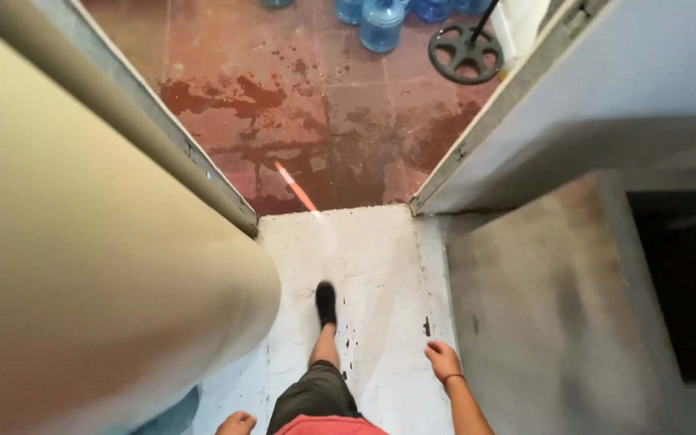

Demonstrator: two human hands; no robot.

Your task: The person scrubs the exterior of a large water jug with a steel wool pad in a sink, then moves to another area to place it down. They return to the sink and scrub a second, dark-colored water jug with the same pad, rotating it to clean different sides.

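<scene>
Looking straight down, I see my right hand (443,360) hanging by my side, fingers loosely curled, holding nothing, with a thin band on the wrist. My left hand (237,423) shows only partly at the bottom edge, fingers curled in, nothing visible in it. One leg in dark shorts steps forward with a black shoe (326,303) on the white painted floor (380,266), facing a doorway.
A beige wall (82,266) bulges close on the left. A grey concrete ledge (541,306) lies to the right. Past the doorway, wet red tiles (283,113) hold several blue water jugs (382,24), a black round stand base (466,54) and an orange-white stick (296,187).
</scene>
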